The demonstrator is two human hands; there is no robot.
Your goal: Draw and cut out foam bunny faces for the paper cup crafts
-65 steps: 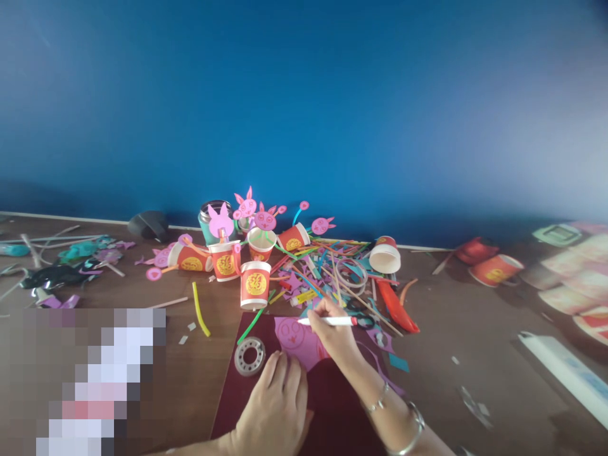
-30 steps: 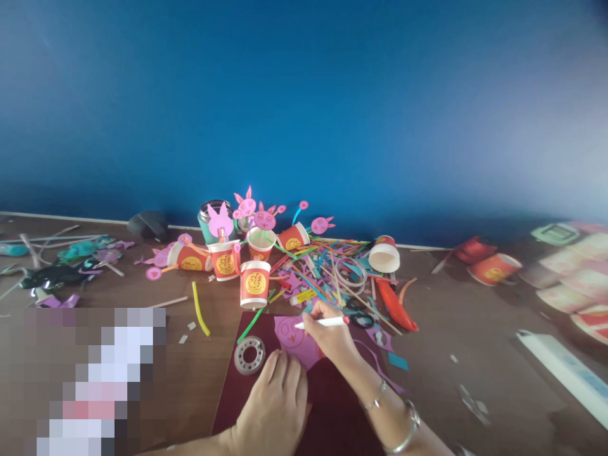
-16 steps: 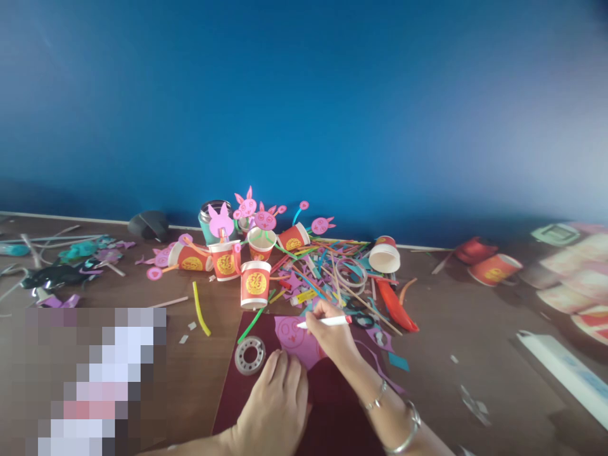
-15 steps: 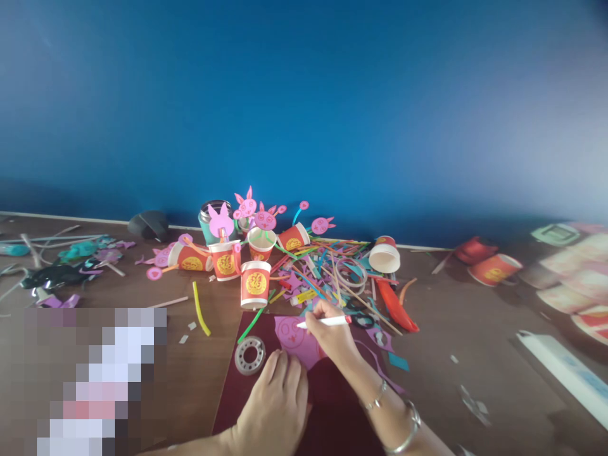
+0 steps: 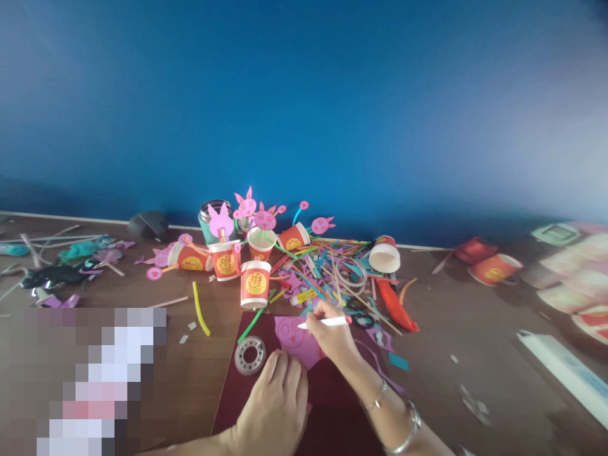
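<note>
My right hand (image 5: 330, 329) pinches a white felt-tip pen (image 5: 335, 321) with a red end. Its tip touches a piece of purple paper (image 5: 308, 351), which bears a round animal face in red lines. My left hand (image 5: 280, 392) lies at the paper's lower left edge, fingers laid forward on it. Underneath is a dark maroon board (image 5: 232, 399). A roll of clear tape (image 5: 250, 355) rests on the board, left of the paper. Just beyond the board, a red paper cup (image 5: 255, 285) stands upside down.
Red cups with pink rabbit heads (image 5: 221, 220) stand and lie behind the board. A heap of straws, sticks and paper scraps (image 5: 323, 272) spreads to their right. A red balloon (image 5: 396, 307) lies nearby. At right are a tipped cup (image 5: 494, 270) and a long white box (image 5: 565, 373).
The pen tip has shifted very slightly to the right over the drawn face. My left hand and the cups stay where they were.
</note>
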